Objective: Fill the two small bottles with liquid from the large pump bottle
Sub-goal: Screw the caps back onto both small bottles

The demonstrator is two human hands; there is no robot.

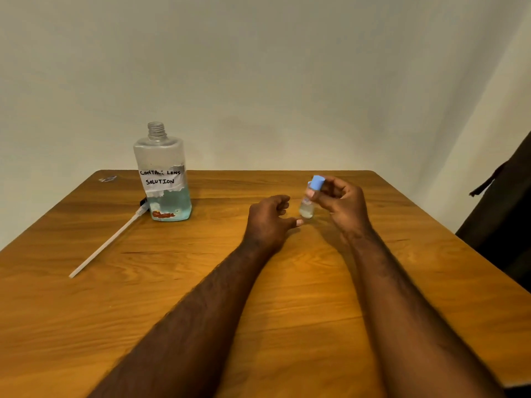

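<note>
Both forearms, bare, reach in from the near edge over the wooden table, converging toward its centre.

Left hand: hangs low over the tabletop, fingers loosely curled, holding nothing. Thumb extends to the right, with its tip just beside the base of the small bottle; contact not evident.

Right hand: raised slightly, fingers curled. Thumb and fingertips pinch the blue cap at the top of the small bottle. The thumb covers the neck, so I cannot tell whether the cap is seated or loose.

Small bottle: clear, upright with a slight tilt, between the two hands, some pale liquid in the lower part. The base is at or just above the table surface; cannot tell which.

Large bottle: stands upright at far left, well apart from the hands. Its threaded neck is open. A handwritten label reads "CONTACT LENS SOLUTION". Pale blue liquid fills roughly the bottom third.

Pump: lies flat on the table left of the large bottle. Its head is tucked against the bottle's base, and the long white dip tube points toward the near left.

Small shiny scrap at the far left corner, unidentifiable. Dark fabric hangs past the table's right edge.
</note>
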